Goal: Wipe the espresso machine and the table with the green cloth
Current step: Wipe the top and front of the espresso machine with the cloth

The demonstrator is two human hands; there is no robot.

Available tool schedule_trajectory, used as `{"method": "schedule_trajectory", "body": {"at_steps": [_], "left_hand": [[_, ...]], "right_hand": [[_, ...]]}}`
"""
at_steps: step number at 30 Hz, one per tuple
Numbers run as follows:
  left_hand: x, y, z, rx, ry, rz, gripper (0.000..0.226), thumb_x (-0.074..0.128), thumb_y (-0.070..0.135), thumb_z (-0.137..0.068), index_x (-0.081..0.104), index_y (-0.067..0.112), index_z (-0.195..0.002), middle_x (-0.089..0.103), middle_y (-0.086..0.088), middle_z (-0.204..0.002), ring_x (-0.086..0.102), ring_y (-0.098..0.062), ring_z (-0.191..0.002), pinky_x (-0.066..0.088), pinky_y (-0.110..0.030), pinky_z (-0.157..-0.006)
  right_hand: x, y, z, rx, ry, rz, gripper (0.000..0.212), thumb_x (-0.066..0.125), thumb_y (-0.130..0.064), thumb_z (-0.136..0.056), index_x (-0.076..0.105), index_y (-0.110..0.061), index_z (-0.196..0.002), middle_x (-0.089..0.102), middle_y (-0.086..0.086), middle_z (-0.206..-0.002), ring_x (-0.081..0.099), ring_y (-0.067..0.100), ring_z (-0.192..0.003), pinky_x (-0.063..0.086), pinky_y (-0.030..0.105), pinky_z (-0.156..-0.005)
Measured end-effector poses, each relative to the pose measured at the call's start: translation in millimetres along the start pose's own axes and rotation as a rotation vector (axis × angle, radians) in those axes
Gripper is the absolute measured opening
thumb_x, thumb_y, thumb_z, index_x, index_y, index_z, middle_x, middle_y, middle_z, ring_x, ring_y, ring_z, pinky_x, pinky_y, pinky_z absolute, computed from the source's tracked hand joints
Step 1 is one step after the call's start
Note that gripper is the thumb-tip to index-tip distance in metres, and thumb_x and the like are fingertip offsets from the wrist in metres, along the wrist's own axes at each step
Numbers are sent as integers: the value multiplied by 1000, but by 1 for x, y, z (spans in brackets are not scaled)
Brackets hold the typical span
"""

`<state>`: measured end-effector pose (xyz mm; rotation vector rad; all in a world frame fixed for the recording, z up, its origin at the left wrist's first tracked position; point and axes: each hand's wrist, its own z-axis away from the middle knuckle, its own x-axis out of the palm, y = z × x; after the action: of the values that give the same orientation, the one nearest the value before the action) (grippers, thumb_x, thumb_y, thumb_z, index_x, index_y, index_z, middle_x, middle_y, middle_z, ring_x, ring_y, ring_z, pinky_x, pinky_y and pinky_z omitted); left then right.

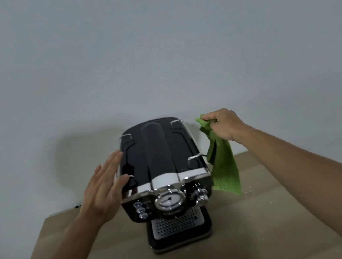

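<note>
The right hand [223, 124] is gripping the green cloth [224, 165] by a bunched upper corner, fingers curled round the fabric, and the rest of the cloth is hanging loose below it in a long fold. Hand and cloth are sitting just to the right of the espresso machine [158, 153], level with the rear half of its top. The cloth is hanging close alongside the machine's right flank (whether it is actually brushing the chrome there is hard to tell).

The left hand [105, 184] is lying open, fingers straight and together, against the machine's upper left edge, apparently steadying it and holding nothing.

The machine is standing on the desk [270, 225] with its round gauge [169, 200] and drip tray [177, 224] facing the person. Its long axis is running straight away from them toward the wall [152, 42]. The glossy black top is therefore lying to the left of the cloth hand, and a little below it.

The wiping is probably just starting. The next move looks like a short carry leftward over the right-hand rail onto the top, then strokes along that front-to-back line. The right hand is the nearer one for this, and the cloth will likely need gathering first, since it is dangling rather than wadded. Pale specks [250, 190] are lying on the desk just right of the cloth's lower end, waiting for the later pass.
</note>
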<state>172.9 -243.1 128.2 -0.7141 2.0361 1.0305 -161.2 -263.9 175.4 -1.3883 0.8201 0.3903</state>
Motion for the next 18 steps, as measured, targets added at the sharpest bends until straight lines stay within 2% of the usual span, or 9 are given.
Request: {"method": "schedule_trajectory", "body": {"at_steps": [3,6,9,12,13,15,18], "left_hand": [[4,-6,3,70,62,-56,65,29,48,-91,38,9,-143,38,-4,-147,35,-17,-137,27,-51,-112],[3,1,3,-72,37,31,73,28,52,-81,37,18,-144,32,6,-148,29,-9,-139,18,-42,-117],[2,3,2,68,40,-20,65,30,46,-89,40,7,-140,38,-9,-146,35,-25,-137,26,-53,-112],[1,3,-1,-95,-12,85,74,29,51,-78,37,18,-144,33,4,-149,28,-12,-140,18,-45,-117],[1,4,-1,-115,-15,110,76,29,52,-76,37,20,-144,32,6,-149,27,-10,-140,17,-43,-118],[0,5,-2,-116,-21,121,77,30,53,-75,38,20,-144,33,4,-151,26,-11,-141,17,-43,-118],[-1,6,-1,-132,-27,134,76,31,52,-75,38,20,-144,33,1,-152,26,-11,-141,18,-44,-117]], "right_hand": [[9,33,24,38,-14,-10,41,45,-3,-92,61,-18,-128,56,6,-136,52,25,-124,37,20,-99],[27,74,48,119,-37,-7,37,50,-6,-93,63,-18,-126,59,2,-132,53,23,-124,35,23,-105],[52,120,75,212,-53,-85,31,55,-9,-93,66,-18,-122,65,2,-123,59,23,-117,42,25,-101],[73,158,105,237,-83,41,37,51,-7,-93,63,-17,-126,65,5,-124,63,24,-109,46,21,-86],[80,169,115,245,-105,108,40,48,-5,-92,62,-17,-127,63,6,-126,62,24,-108,46,21,-84],[93,190,136,247,-173,238,44,44,-5,-92,57,-17,-132,55,7,-137,57,25,-115,46,26,-94],[109,211,163,207,-295,453,49,40,-18,-96,40,-24,-145,24,0,-157,36,23,-136,37,31,-107]]}}
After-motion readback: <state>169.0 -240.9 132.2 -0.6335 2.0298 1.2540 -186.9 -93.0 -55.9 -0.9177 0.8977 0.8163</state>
